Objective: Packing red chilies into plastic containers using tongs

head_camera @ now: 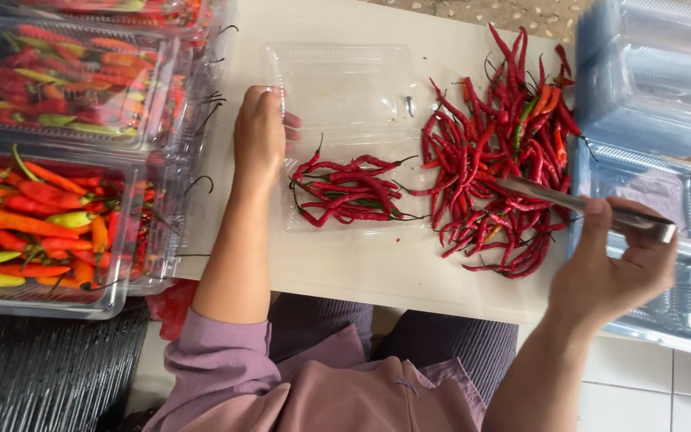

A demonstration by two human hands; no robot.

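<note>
My left hand (261,136) rests on the left edge of an open clear plastic clamshell box (345,88), fingers curled over its rim. The box's lower half holds a small bunch of red chillies (349,192). My right hand (613,268) grips metal tongs (557,200), whose tips reach into a large loose pile of red chillies (497,152) lying on the white table (361,272) to the right of the box.
Filled clear boxes of red, orange and green chillies (49,216) are stacked at the left. Stacks of empty clear boxes (653,72) stand at the right, one lying open (673,312) by my right hand. Tiled floor lies below.
</note>
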